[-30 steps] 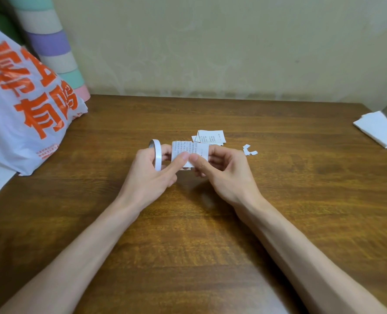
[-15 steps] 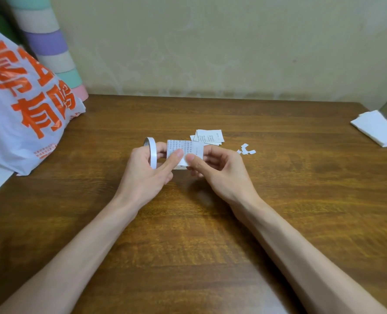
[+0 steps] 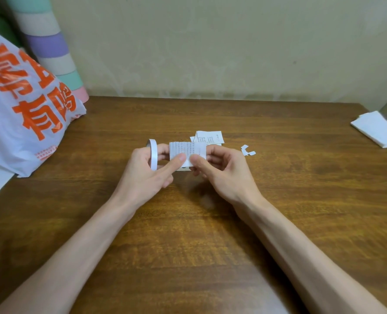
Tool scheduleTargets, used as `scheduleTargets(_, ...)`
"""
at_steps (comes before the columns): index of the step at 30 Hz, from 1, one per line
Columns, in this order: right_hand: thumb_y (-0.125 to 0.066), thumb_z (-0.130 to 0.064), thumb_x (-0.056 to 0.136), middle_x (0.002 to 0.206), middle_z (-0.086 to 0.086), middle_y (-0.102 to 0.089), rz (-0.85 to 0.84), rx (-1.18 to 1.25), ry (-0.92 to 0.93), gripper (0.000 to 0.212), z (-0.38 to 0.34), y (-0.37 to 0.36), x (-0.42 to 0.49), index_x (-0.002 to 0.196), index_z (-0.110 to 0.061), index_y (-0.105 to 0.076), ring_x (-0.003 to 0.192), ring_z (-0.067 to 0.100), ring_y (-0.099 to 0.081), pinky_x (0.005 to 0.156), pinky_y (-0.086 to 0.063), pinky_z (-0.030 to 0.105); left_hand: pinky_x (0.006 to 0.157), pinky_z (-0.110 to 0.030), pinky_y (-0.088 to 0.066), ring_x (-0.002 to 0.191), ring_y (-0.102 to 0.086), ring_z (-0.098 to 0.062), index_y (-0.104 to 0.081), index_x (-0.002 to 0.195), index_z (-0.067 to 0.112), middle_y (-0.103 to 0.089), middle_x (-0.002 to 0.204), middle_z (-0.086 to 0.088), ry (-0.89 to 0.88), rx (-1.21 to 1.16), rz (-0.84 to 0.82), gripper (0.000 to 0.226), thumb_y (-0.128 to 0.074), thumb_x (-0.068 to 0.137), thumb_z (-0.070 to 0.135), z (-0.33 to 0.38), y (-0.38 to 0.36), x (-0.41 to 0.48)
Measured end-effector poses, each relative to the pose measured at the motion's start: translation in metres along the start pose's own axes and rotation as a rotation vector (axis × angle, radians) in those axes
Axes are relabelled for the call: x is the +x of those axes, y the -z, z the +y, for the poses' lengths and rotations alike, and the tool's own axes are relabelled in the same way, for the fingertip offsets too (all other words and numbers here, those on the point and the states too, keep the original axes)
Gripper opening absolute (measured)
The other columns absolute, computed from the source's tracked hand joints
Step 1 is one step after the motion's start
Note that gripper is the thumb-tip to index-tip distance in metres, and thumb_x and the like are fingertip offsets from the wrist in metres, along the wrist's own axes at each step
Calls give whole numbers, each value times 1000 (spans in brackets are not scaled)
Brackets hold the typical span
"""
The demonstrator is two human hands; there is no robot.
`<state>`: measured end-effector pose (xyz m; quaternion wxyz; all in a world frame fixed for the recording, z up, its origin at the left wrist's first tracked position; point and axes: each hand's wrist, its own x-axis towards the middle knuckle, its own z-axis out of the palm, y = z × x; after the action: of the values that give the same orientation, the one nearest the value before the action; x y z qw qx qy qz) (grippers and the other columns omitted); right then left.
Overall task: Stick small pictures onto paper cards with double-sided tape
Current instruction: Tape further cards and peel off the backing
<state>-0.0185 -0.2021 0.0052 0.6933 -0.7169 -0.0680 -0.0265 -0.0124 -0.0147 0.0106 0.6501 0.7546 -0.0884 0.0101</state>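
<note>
A small printed paper card (image 3: 186, 150) is held above the middle of the wooden table (image 3: 210, 234). My left hand (image 3: 146, 175) pinches its left part, thumb on the front. The white roll of double-sided tape (image 3: 153, 154) sits looped over that hand's fingers. My right hand (image 3: 222, 173) pinches the card's right part with its thumb on the front. Both thumbs nearly meet on the card. Behind the hands lies a little pile of printed paper pieces (image 3: 209, 137). A few tiny white scraps (image 3: 246, 150) lie to the right of it.
A white plastic bag with orange lettering (image 3: 22, 105) fills the left side. A striped pastel roll (image 3: 50, 48) leans on the wall behind it. A folded white stack (image 3: 378, 129) lies at the far right edge, next to a grey object.
Both hands with the card and tape roll drifted slightly left in view. The grips look unchanged.
</note>
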Motion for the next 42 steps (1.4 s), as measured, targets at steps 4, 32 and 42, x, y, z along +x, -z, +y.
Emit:
scheduleTargets(4,-73,-12,98,77,-6,-75,-3,-12,-12,5,0,-2,-1,94,-10,-74,70,4,-68,69,-50,14,47,-18,-39,50,-47,-5,-77,110,21,-80,90,3,-7,3,36,13,-72,98,22,-2,-2,0)
scheduleTargets(32,-79,-17,93,79,8,-77,47,26,-43,28,6,0,1,100,9,-72,67,10,-68,70,-53,18,49,-16,-41,50,-51,-6,-77,110,13,-80,96,-2,-28,30,103,18,-72,97,26,-3,-2,0)
scheduleTargets(42,-73,-18,98,75,-3,-74,277,-33,-63,13,10,4,7,101,-6,-78,63,2,-62,67,-49,16,46,-15,-35,49,-42,-7,-67,110,16,-63,81,12,84,-7,52,34,-48,101,43,0,-1,4)
